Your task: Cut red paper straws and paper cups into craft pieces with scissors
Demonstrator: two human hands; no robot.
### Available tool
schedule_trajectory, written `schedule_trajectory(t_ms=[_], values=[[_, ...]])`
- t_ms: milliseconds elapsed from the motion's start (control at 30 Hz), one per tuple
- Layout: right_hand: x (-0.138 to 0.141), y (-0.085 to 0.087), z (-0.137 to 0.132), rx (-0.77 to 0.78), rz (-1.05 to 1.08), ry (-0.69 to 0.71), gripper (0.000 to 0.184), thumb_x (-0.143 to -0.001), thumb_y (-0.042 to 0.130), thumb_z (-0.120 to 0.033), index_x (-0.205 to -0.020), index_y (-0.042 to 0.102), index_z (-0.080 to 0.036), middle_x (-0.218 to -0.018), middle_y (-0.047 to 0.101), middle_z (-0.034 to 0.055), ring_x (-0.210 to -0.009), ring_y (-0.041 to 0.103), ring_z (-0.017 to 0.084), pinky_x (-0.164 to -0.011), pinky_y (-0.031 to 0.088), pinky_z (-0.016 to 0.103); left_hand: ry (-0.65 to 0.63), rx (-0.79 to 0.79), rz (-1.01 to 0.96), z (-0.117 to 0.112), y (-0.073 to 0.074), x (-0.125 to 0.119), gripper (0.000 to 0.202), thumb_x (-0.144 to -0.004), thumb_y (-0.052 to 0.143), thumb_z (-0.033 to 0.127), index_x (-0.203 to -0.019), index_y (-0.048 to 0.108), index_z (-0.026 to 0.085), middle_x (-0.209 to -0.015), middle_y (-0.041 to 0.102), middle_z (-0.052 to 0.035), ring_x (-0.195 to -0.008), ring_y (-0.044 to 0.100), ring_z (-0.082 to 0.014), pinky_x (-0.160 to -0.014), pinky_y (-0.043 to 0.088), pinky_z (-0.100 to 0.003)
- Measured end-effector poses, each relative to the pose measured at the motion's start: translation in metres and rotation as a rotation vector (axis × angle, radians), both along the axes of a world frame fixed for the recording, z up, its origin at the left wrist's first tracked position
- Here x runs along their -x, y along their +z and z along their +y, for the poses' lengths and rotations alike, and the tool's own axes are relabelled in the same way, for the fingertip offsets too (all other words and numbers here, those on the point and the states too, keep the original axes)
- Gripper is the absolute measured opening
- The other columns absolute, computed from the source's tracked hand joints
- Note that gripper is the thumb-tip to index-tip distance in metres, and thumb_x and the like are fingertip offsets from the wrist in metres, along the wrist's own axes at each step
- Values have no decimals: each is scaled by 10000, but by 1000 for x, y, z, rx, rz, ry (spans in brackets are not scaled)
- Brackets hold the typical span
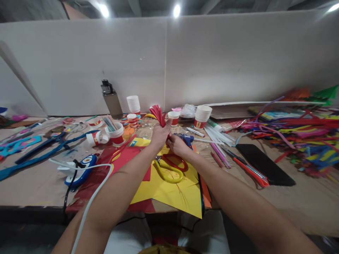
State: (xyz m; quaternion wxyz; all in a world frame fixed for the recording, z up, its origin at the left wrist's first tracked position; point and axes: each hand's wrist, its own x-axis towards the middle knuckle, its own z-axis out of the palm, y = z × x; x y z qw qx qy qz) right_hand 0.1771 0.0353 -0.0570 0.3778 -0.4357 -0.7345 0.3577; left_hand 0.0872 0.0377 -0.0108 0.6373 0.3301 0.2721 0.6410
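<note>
A bundle of pleated red paper point(157, 114) stands up out of my left hand point(161, 134), whose fingers are wrapped round its lower part. My right hand point(177, 144) is closed at the base of that bundle, close against the left; its fingertips are partly hidden, and what they pinch does not show clearly. Below my hands lie scissors point(169, 179) with one yellow and one red handle, on yellow paper point(182, 203). Red sheets point(127, 160) are under my left forearm. A blue glue gun point(187, 138) lies just beyond my right hand.
Paper cups point(202, 114) and a dark bottle point(112, 102) stand toward the white partition. On the right lie a box cutter point(250, 171), a black phone point(265, 164) and colourful strips point(309, 134). A white cable point(91, 201) crosses near my left forearm, by a blue power strip point(84, 171).
</note>
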Motion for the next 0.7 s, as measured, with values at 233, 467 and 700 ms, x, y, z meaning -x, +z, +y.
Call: schedule_trajectory(t_ms=[233,467,700], values=[[1,20,-15,-86,-100,-49,128,-851,476,-302,-818,523,-187,-808,608,47,-759,529,165,-744,413,284,0,-55,-45,-1,13,6,426,-734,617,545,-646,459,160,-456,260,99,-348,216,-22,-342,198,-164],[1,41,-31,-65,-250,-28,194,-866,482,-309,-714,483,-189,-687,578,23,-615,495,135,-584,380,244,-95,72,-243,9,25,31,421,-830,484,540,-643,434,166,-434,169,101,-322,158,-36,-314,128,-170],[-19,51,-22,-11,64,69,347,-935,339,-386,-933,593,-150,-740,618,44,-682,593,151,-657,481,289,-193,274,-481,8,40,58,430,-927,318,458,-609,359,172,-412,123,102,-293,138,-35,-295,135,-163]])
